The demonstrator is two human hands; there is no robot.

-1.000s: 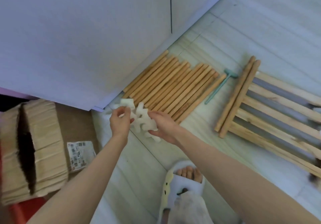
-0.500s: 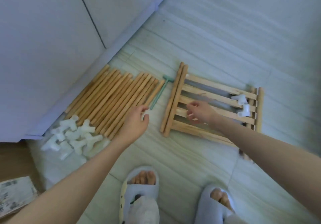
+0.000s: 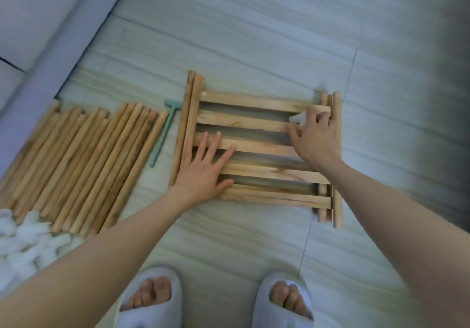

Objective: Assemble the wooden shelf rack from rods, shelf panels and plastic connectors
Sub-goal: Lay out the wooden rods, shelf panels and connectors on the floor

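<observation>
Left hand [image 3: 203,170] flat, fingers spread, on stiff, light slatted shelf panels [image 3: 254,147] mid-frame; right hand [image 3: 316,137] pinches white plastic connector [image 3: 296,118]; lift panels by end rails.

Floor [image 3: 254,22]: pale grey-green tiles with wavy grain, thin dark joints. Wall [image 3: 38,9]: white, upper left, with a raised skirting [image 3: 63,55] running diagonally. Light: soft, dimmer toward the right edge.

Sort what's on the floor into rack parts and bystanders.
Rack parts:
rods
shelf panels
connectors
connector at the right hand

Bystanders:
green T-shaped tool (possibly an assembly aid)
slippers
</observation>
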